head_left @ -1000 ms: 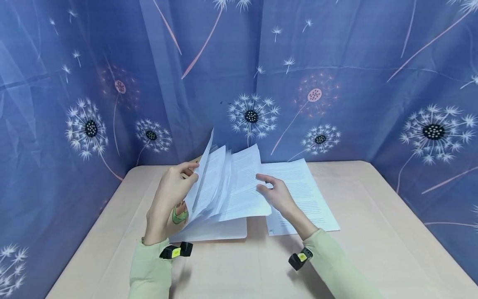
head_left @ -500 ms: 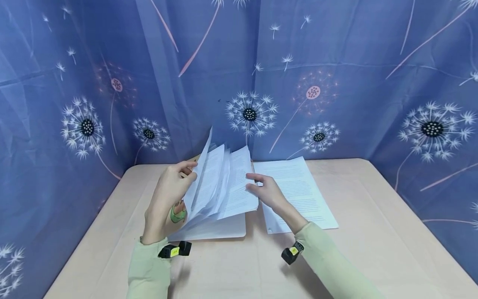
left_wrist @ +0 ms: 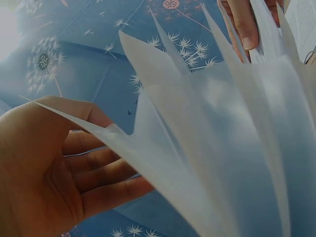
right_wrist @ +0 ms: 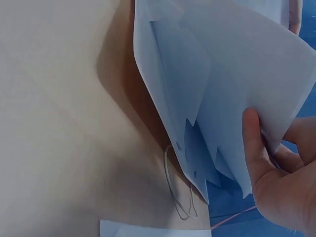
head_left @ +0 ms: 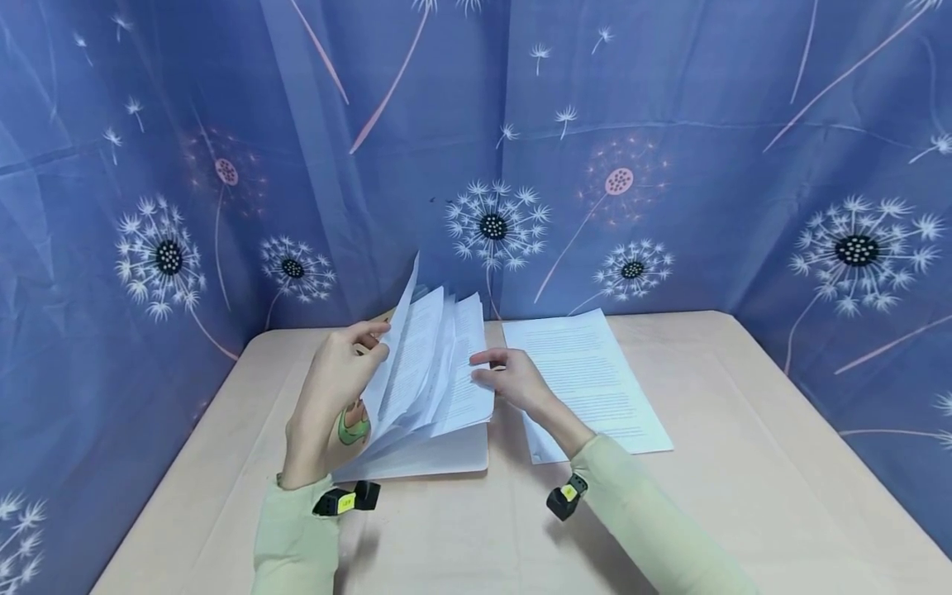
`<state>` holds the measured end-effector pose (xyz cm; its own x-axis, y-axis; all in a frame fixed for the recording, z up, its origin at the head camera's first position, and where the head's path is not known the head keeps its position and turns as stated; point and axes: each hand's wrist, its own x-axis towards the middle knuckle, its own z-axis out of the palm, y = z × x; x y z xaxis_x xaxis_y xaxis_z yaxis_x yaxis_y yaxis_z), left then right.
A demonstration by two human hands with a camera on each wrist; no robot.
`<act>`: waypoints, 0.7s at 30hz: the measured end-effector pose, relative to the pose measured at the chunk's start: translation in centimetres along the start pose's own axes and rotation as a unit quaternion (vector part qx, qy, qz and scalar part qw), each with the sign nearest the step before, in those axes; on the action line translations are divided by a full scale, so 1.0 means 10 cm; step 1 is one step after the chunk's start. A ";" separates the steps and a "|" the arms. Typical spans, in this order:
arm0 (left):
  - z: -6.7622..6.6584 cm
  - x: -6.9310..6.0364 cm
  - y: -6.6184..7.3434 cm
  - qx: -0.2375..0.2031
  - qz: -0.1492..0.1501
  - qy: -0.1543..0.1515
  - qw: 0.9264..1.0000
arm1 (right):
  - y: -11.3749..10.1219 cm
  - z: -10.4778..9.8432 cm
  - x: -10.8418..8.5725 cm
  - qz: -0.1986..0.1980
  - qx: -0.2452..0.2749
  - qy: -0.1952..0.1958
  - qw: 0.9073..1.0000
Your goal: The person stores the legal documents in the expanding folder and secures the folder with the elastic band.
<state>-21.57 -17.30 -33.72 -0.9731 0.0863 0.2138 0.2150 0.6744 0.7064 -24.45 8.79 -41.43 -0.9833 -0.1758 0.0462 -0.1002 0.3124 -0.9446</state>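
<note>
A document folder (head_left: 449, 454) with translucent sleeves stands spread open at the middle of the table, printed pages (head_left: 464, 401) showing in its leaves. A green cartoon figure (head_left: 354, 423) marks its brown cover. My left hand (head_left: 338, 372) pinches the raised left-hand leaves between thumb and forefinger, its other fingers behind the sheet (left_wrist: 168, 133) in the left wrist view. On the other side, my right hand (head_left: 516, 384) pinches the edge of the right-hand leaves, thumb on the near face (right_wrist: 261, 54) in the right wrist view. Parts of the fingers are hidden behind leaves.
Printed paper (head_left: 595, 380) lies flat to the right of the folder, partly under my right forearm. A thin cord loop (right_wrist: 166, 170) hangs from the folder's edge. Behind the beige table (head_left: 446, 537) hangs a blue dandelion-patterned curtain (head_left: 416, 190).
My right hand has moved left, carrying the right-hand leaves toward the rest of the folder and uncovering more of the loose paper. My left hand keeps its hold almost in place.
</note>
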 end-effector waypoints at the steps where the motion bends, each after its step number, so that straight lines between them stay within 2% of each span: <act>1: 0.00 0.00 0.00 0.000 0.000 0.001 1.000 | 0.00 0.01 0.01 -0.001 -0.008 0.003 1.000; 5: -0.01 0.00 0.01 -0.001 0.000 0.002 1.000 | 0.00 0.08 0.05 -0.006 -0.030 0.007 1.000; 9: 0.00 0.00 0.01 -0.002 -0.002 0.002 1.000 | 0.00 0.14 0.08 0.001 -0.040 -0.013 0.999; 15: 0.00 -0.01 0.01 -0.005 -0.002 0.004 1.000 | -0.04 0.21 0.09 -0.015 -0.070 -0.027 0.997; 21: 0.00 -0.01 0.02 -0.002 0.005 0.007 1.000 | -0.05 0.27 0.13 -0.025 -0.077 -0.032 0.996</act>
<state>-21.47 -17.16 -33.65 -0.9698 0.0820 0.2298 0.2242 0.6711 0.7066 -25.28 5.91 -41.80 -0.9654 -0.2525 0.0656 -0.1751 0.4406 -0.8805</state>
